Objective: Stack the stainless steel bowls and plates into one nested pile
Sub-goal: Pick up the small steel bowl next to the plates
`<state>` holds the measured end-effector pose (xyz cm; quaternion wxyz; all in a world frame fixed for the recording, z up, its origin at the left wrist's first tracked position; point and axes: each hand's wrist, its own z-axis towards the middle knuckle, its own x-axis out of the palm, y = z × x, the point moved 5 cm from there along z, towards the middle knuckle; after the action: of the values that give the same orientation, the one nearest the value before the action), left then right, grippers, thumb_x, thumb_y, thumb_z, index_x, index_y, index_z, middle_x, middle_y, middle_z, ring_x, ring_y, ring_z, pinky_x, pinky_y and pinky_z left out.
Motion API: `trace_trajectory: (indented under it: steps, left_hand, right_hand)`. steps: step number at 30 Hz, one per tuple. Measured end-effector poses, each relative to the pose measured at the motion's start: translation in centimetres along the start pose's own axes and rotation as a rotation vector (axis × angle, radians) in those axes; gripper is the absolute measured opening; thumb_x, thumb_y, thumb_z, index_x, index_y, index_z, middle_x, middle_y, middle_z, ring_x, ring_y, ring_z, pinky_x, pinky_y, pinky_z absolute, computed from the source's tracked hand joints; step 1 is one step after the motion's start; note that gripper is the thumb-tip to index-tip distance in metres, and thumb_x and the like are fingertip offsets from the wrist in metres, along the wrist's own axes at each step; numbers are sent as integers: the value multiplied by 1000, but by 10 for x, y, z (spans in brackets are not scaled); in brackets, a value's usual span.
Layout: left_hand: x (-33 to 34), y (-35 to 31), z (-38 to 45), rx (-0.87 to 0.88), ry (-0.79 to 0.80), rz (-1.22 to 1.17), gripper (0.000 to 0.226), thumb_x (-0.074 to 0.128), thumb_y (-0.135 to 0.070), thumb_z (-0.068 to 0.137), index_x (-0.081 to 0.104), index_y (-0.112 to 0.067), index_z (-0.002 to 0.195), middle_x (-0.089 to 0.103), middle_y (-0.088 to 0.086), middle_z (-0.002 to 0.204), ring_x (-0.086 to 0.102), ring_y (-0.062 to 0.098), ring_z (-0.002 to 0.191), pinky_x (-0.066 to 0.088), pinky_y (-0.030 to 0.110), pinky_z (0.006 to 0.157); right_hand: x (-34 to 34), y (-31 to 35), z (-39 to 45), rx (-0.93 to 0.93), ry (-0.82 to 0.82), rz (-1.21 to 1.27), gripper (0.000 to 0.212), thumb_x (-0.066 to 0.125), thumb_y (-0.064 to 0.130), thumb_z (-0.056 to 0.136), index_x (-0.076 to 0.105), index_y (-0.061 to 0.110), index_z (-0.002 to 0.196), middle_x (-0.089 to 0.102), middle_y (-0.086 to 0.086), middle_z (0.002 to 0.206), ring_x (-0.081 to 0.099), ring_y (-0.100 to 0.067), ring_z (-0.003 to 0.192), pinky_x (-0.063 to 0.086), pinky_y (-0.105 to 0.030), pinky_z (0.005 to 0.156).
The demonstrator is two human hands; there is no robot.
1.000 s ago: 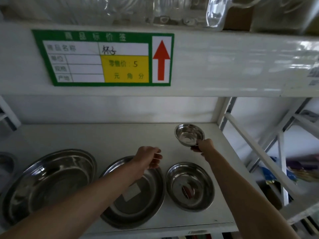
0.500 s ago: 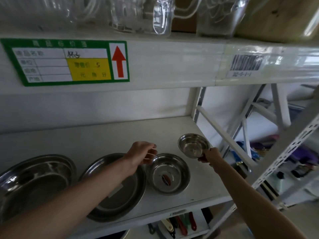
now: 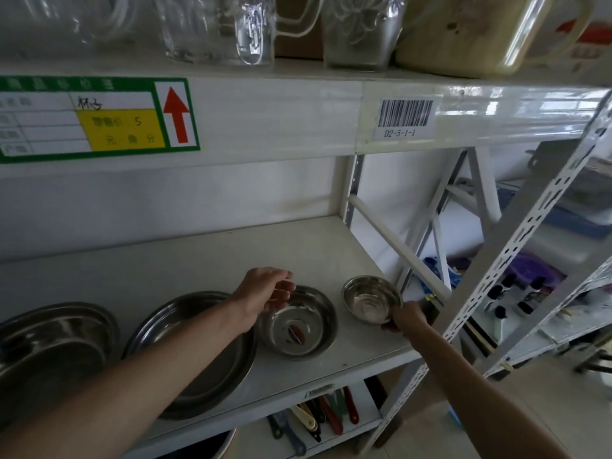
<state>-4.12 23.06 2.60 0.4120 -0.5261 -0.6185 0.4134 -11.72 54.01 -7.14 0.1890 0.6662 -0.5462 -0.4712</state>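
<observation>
Right hand (image 3: pixel 406 319) pinches the small bowl (image 3: pixel 371 299) by its near rim, tilted, just right of the middle bowl (image 3: pixel 298 323), likely to drop it in. Left hand (image 3: pixel 265 294) hovers loosely open over that bowl's far-left rim, perhaps ready to steady it.
</observation>
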Motion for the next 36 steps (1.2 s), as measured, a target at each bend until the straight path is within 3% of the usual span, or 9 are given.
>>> trace_trajectory:
  steps: [4,7,9,16,20,23,29,33,36]
  left_hand:
    - [0,0,-1,0,5,-4,19,51,-16,94,66,-5,99,67,11,84,59,17,67,51,30,60]
    - [-1,0,-3,2,-4,-17,19,52,-14,93,66,-4,99,67,11,83,59,17,66,51,30,58]
    - [-2,0,-4,2,-19,-16,19,52,-14,93,66,-4,99,67,11,82,59,17,65,51,29,57]
    - [-5,1,-6,6,-16,-17,19,53,-16,92,67,-5,100,68,11,85,61,17,68,52,27,56]
    - [-9,-2,-11,17,-21,-17,21,53,-18,92,67,-5,102,69,11,88,63,19,74,54,27,56]
    - [-15,-6,-17,27,-48,-35,21,53,-18,92,68,-6,100,69,11,88,64,19,73,53,30,61]
    - [-37,-13,-39,35,-151,-69,22,51,-17,93,67,-4,101,68,11,86,59,18,64,48,28,59]
    - [-56,-15,-58,26,-243,-138,19,48,-12,94,64,-3,99,64,14,86,53,18,60,46,29,59]
    - [-75,-14,-74,27,-318,-171,19,46,-10,95,63,-3,101,63,12,81,51,18,60,43,28,57]
  right_hand:
    - [1,-8,4,50,16,-85,20,46,14,100,52,10,119,64,-16,95,65,-19,54,41,-15,29]
    - [-1,-12,6,-43,-5,-167,32,50,14,96,56,-4,121,65,-14,88,64,-19,65,51,-24,45]
    - [-7,-13,1,-61,-47,-179,37,51,20,95,56,-1,125,65,-13,86,63,-22,67,51,-27,53]
    - [-28,17,-24,-229,-274,-564,41,44,32,94,46,7,126,61,-17,116,61,-35,104,50,-46,89]
    - [-27,43,-41,-333,-362,-583,35,48,31,94,50,9,121,64,-14,107,64,-32,99,52,-49,90]
    - [-14,63,-51,-448,-363,-623,29,47,34,95,54,10,110,59,-8,92,58,-25,83,51,-42,81]
    - [43,107,-80,-667,-212,-619,38,43,42,98,51,15,125,68,-8,110,65,-24,94,52,-41,84]
    - [88,132,-104,-759,-165,-658,38,43,46,97,54,20,123,68,-5,106,56,-19,84,41,-31,71]
    - [122,145,-123,-809,-78,-641,37,44,46,96,55,22,121,69,-6,108,62,-25,93,38,-31,72]
